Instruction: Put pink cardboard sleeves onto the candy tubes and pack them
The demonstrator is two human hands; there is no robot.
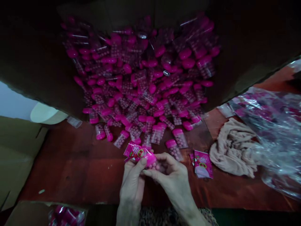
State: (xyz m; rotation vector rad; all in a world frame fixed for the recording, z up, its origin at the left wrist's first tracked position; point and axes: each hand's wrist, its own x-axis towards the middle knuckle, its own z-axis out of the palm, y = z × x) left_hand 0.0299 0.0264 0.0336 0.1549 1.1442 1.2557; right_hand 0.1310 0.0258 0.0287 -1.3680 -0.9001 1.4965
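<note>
Above the table's near part, my left hand pinches printed pink labels, thumb on top. My right hand grips a small clear candy container with a pink cap and pink balls inside. The container's capped end meets the labels between both hands, and fingers cover part of it. Just beyond lies a big heap of similar candy containers, spilling from a large dark box. Right of my right hand, a few more printed labels rest flat on the table.
The red-brown tabletop runs under everything. A crumpled beige cloth and a clear plastic bag with pink contents lie at right. The box's brown walls flank the heap. At lower left, a carton holds pink-capped items.
</note>
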